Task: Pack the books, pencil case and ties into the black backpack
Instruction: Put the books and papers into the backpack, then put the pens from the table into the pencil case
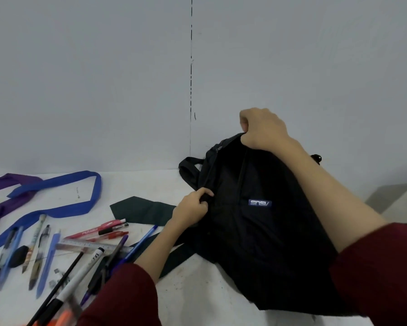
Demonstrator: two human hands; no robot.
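Observation:
The black backpack (256,231) stands on the white table (197,297) against the wall, its blue logo patch facing me. My right hand (261,128) pinches the top of the backpack. My left hand (193,208) grips the fabric on the bag's left side. A dark green tie (141,209) lies flat just left of the bag, partly under my left forearm. A blue tie (56,184) and a purple tie (7,196) lie at the far left. No books or pencil case show.
Several pens, markers and pencils (45,250) and a clear ruler (89,245) are scattered at the lower left. A grey wall (103,78) stands right behind the table. The table's right edge drops off near the bag.

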